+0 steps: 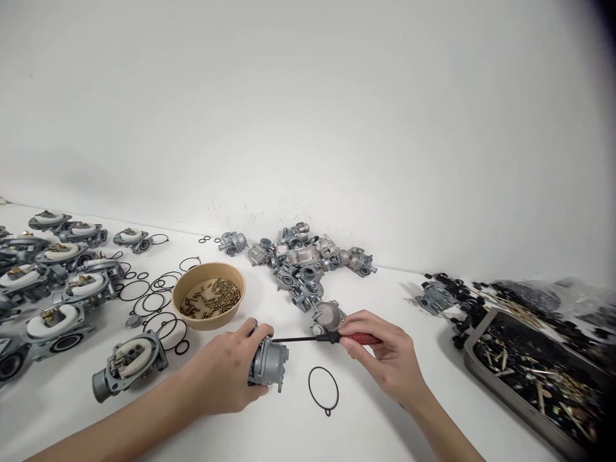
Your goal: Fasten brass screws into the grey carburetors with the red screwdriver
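My left hand [231, 369] is wrapped round a grey metal carburetor [272, 364], held on its side with the bowl end facing right. My right hand [385, 353] grips a screwdriver [308, 339] by its red handle. The dark shaft runs left, its tip meeting the upper edge of the carburetor near my left fingers; whether a screw sits there is hidden. Below the shaft, a black rubber gasket ring [323, 389] lies on the white table. Just behind the screwdriver is another carburetor [328, 316].
A tan bowl [180, 301] holds many small brass-coloured screws. Open carburetors [55, 321] with white floats crowd the left, beside scattered black rings [154, 301]. A pile of carburetors [303, 256] stands by the wall. At right, a metal tray [510, 391] contains small mixed parts.
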Available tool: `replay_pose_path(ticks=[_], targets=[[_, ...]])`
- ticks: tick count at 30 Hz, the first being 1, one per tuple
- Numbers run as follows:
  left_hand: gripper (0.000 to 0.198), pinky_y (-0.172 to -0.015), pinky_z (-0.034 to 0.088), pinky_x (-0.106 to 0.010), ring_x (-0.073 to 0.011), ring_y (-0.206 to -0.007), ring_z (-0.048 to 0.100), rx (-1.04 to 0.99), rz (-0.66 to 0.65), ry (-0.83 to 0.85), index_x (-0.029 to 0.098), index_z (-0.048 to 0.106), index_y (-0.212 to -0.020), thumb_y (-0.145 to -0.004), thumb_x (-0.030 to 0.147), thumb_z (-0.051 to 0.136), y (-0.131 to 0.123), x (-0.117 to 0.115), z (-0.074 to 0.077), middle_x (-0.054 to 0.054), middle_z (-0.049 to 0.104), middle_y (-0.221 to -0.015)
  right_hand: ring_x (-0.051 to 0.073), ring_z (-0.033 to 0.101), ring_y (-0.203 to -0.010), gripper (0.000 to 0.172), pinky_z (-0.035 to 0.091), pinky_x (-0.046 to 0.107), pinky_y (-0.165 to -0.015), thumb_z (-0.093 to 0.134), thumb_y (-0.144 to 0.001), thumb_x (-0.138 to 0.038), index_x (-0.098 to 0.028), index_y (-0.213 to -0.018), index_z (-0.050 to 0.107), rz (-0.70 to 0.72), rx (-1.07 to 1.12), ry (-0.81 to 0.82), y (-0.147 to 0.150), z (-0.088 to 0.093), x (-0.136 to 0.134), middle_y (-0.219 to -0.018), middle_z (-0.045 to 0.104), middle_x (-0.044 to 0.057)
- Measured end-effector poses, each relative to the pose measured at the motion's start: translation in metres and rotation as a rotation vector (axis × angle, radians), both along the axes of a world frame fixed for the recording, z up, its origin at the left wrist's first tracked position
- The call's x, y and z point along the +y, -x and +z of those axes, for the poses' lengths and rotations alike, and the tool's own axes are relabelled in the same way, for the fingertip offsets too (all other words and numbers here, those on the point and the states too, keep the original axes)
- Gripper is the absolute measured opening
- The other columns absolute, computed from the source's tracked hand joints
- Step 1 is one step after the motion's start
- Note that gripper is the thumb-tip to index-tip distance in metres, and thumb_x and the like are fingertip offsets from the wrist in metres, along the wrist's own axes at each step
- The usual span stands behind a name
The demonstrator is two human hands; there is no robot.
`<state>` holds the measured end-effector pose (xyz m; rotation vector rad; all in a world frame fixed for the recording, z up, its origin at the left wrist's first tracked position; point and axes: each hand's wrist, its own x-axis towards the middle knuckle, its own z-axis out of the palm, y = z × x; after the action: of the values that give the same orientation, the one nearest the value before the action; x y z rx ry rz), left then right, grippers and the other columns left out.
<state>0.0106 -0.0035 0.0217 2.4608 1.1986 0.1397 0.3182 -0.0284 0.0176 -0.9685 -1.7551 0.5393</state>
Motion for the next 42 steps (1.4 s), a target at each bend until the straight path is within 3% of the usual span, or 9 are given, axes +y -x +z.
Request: replay_pose_path(ticks=[20, 25, 30, 35, 39, 42], targets=[[0.062, -0.078, 0.059, -0.047, -0.0320, -0.089, 0.072, 0.007, 0.002, -0.006, 0.026, 0.047, -0.136, -0.080, 0.040, 0.071, 0.000, 0.000, -0.001, -0.012, 0.060, -0.129, 0.016, 0.067, -0.064, 0.010, 0.062, 0.028, -0.051, 0.072, -0.095, -0.022, -0.023, -0.100, 0.080, 0.008, -0.007, 0.012, -0.002, 0.000, 0.000, -0.095, 0.070, 0.009], [0.060, -0.077, 0.058, -0.046, -0.0305, -0.087, 0.071, 0.003, -0.005, -0.005, 0.026, 0.048, -0.135, -0.081, 0.039, 0.070, 0.000, 0.000, 0.000, -0.012, 0.061, -0.128, 0.022, 0.071, -0.084, 0.014, 0.065, 0.031, -0.061, 0.073, -0.095, -0.025, -0.024, -0.108, 0.078, 0.036, -0.024, 0.034, 0.000, 0.009, -0.003, -0.109, 0.069, 0.013], [0.061, -0.077, 0.058, -0.046, -0.0313, -0.088, 0.071, 0.012, -0.001, -0.006, 0.027, 0.047, -0.136, -0.082, 0.042, 0.070, 0.000, 0.001, 0.000, -0.012, 0.060, -0.131, 0.014, 0.061, -0.055, 0.011, 0.056, 0.025, -0.049, 0.068, -0.099, -0.031, -0.021, -0.098, 0.074, -0.052, -0.009, 0.148, 0.002, 0.010, -0.003, -0.077, 0.067, 0.004], [0.060, -0.077, 0.058, -0.046, -0.0305, -0.087, 0.071, 0.001, 0.002, -0.005, 0.026, 0.047, -0.135, -0.081, 0.039, 0.070, 0.000, 0.000, 0.001, -0.011, 0.061, -0.128, 0.022, 0.072, -0.084, 0.007, 0.061, 0.030, -0.066, 0.073, -0.094, -0.029, -0.023, -0.097, 0.075, -0.032, -0.148, 0.063, 0.000, 0.012, 0.000, -0.100, 0.073, 0.010], [0.059, -0.077, 0.058, -0.045, -0.0299, -0.087, 0.071, 0.003, 0.002, -0.006, 0.027, 0.047, -0.134, -0.081, 0.038, 0.070, 0.000, 0.000, 0.002, -0.011, 0.061, -0.127, 0.019, 0.067, -0.065, 0.006, 0.052, 0.028, -0.052, 0.069, -0.096, -0.027, -0.025, -0.096, 0.075, -0.027, -0.343, 0.117, -0.001, 0.017, -0.002, -0.083, 0.074, 0.005], [0.060, -0.077, 0.058, -0.045, -0.0305, -0.088, 0.072, 0.002, 0.001, -0.003, 0.026, 0.047, -0.134, -0.081, 0.038, 0.071, 0.000, 0.000, 0.002, -0.011, 0.061, -0.127, 0.018, 0.061, -0.054, 0.011, 0.046, 0.030, -0.046, 0.067, -0.097, -0.028, -0.026, -0.101, 0.077, -0.001, -0.541, 0.062, 0.002, 0.018, -0.005, -0.076, 0.072, 0.004]])
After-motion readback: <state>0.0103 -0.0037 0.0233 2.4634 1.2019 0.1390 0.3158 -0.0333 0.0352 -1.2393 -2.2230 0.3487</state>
